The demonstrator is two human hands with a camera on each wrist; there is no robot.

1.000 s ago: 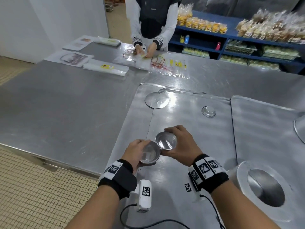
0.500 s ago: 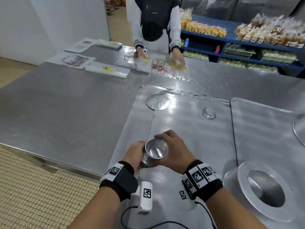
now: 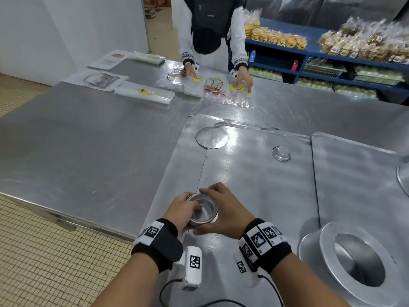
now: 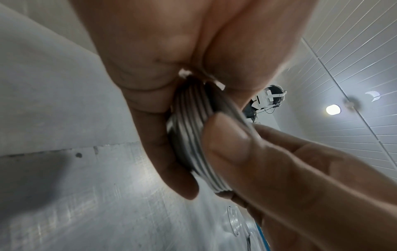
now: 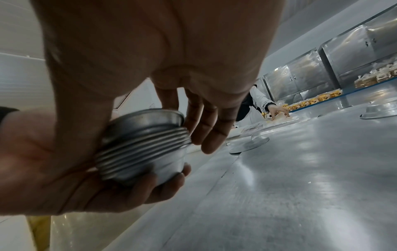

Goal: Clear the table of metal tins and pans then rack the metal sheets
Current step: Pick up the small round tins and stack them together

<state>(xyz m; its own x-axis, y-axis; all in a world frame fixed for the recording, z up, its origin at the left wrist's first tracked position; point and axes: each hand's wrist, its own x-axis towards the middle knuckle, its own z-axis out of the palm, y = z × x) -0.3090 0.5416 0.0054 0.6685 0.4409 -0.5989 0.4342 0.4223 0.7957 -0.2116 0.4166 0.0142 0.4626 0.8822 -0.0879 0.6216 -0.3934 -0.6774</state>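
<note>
A nested stack of small metal tins [image 3: 203, 212] is held just above the near metal sheet [image 3: 254, 185]. My left hand [image 3: 181, 209] cups the stack from below and from the left, its thumb over the rim. My right hand [image 3: 223, 211] grips the same stack from the right, forefinger over the top and thumb at the near side. The left wrist view shows the stack's ribbed rims [image 4: 193, 135] between fingers of both hands. The right wrist view shows the tin stack [image 5: 144, 146] lying in my left palm.
On the sheet lie one upturned small tin [image 3: 281, 153] and a flat round disc [image 3: 211, 137]. A large ring pan [image 3: 354, 262] stands at the near right and another pan [image 3: 402, 176] at the right edge. A second sheet [image 3: 358, 173] lies on the right. A person [image 3: 210, 29] sorts bags across the table.
The single tin my right hand held beside the stack has been set into it, and both hands now hold the stack closer to me. The person opposite has spread their hands apart.
</note>
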